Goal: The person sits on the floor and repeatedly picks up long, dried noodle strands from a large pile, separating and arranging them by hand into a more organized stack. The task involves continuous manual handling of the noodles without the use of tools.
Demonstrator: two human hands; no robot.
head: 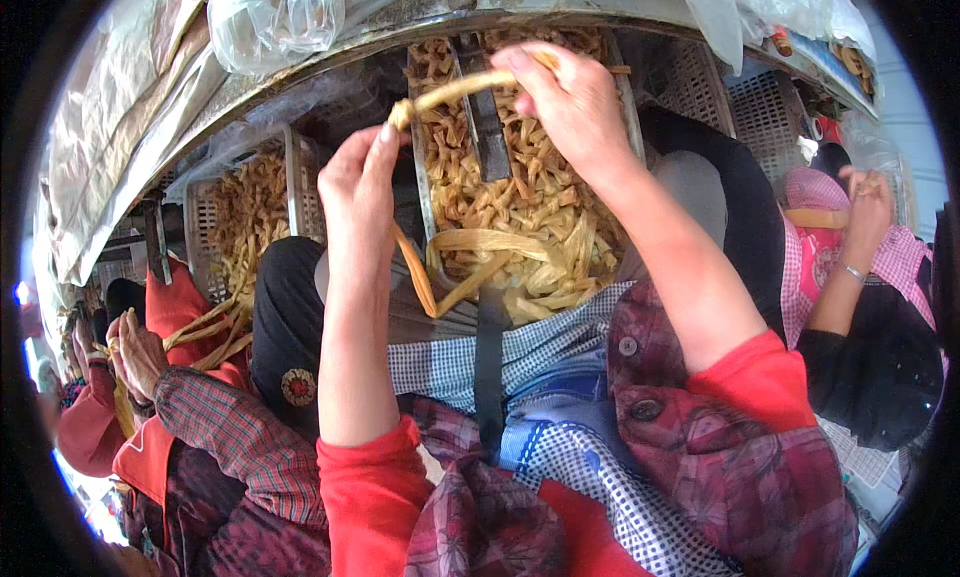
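A long pale-yellow strip, folded lengthwise like dried tofu skin or leaf, is stretched between my hands, with a knot near my left fingertips. My left hand pinches it just below that knot; my right hand grips the other part, its fingers curled and slightly blurred. A loose strip end hangs under my left hand. Below my hands, a plastic crate holds many small knotted yellow pieces, and a long flat strip loops over them at the near end.
A dark bar crosses the crate's far part. Another crate with knotted pieces stands at left. A table edge with plastic sheeting arches ahead. Co-workers' hands at left and a co-worker's hand at right hold strips.
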